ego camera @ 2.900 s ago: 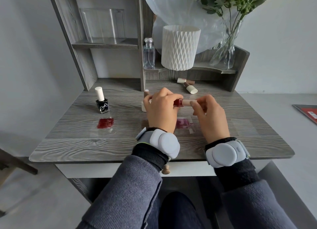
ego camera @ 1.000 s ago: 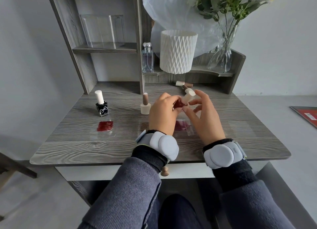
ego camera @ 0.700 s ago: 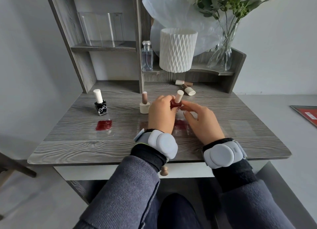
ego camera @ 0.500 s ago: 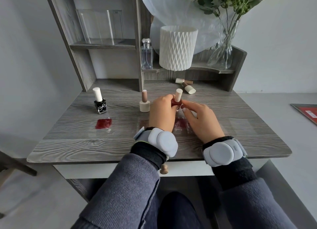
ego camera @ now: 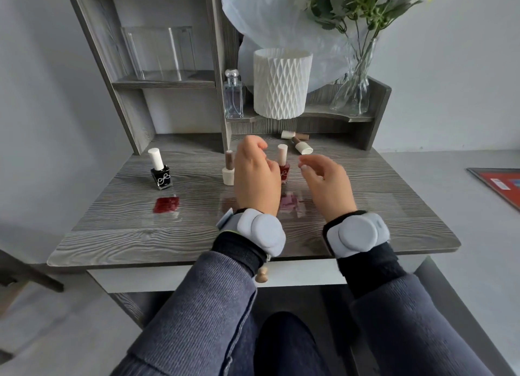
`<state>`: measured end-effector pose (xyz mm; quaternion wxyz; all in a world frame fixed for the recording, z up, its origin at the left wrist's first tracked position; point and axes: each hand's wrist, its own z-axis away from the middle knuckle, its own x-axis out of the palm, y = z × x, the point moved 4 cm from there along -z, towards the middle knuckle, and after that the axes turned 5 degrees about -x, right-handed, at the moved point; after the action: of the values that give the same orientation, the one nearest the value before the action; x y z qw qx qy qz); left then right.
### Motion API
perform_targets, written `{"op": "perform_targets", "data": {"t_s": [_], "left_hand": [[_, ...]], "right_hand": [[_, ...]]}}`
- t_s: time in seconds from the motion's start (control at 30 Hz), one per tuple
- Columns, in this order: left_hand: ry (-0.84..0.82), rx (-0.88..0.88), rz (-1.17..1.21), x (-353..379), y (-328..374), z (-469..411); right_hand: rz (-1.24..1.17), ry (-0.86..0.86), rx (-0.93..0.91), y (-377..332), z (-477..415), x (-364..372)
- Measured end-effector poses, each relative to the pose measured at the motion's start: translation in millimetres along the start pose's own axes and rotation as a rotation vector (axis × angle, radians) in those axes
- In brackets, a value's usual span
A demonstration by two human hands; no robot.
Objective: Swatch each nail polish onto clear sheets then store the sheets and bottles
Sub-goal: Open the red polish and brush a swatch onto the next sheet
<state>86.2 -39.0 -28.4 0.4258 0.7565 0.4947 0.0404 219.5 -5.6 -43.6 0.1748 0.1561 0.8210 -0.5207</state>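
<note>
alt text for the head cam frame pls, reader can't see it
Both hands, left and right, hover open around an upright capped red polish bottle on a grey desk, touching nothing. Two red swatches lie nearer the person.

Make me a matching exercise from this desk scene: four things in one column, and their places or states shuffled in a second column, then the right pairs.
Things
1. black polish bottle
2. red polish bottle
3. perfume bottle
4. glass vase

Places or states
A. upright on the desk between the left hand and right hand, held by neither
B. on the shelf, left of the white ribbed holder
C. right end of the shelf, holding flowers
D. just behind the dark red swatch

Pairs: 1-D, 2-A, 3-B, 4-C
</note>
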Motion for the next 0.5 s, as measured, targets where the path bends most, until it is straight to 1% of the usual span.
{"op": "perform_targets", "data": {"t_s": [0.03,0.1,0.17,0.23,0.33,0.5], "left_hand": [[0.041,0.025,0.013,-1.4,6.2,0.9],[0.036,0.064,0.03,1.1,20.4,0.7],[-0.041,0.06,0.057,6.1,32.9,-1.6],[-0.193,0.018,0.07,20.1,44.1,-2.6],[-0.429,-0.151,0.086,45.9,52.9,1.6],[-0.616,-0.545,0.191,89.2,49.7,-6.1]], "right_hand": [[-0.018,0.017,0.01,-2.4,-3.9,-3.6],[-0.023,0.034,0.016,-4.1,-15.2,-9.7],[-0.003,0.026,0.026,-3.6,-26.3,-14.8],[0.022,0.006,0.037,-0.2,-38.2,-20.8],[0.06,-0.021,0.064,8.9,-54.0,-25.9],[0.088,-0.128,0.128,26.4,-81.4,-29.4]]}}
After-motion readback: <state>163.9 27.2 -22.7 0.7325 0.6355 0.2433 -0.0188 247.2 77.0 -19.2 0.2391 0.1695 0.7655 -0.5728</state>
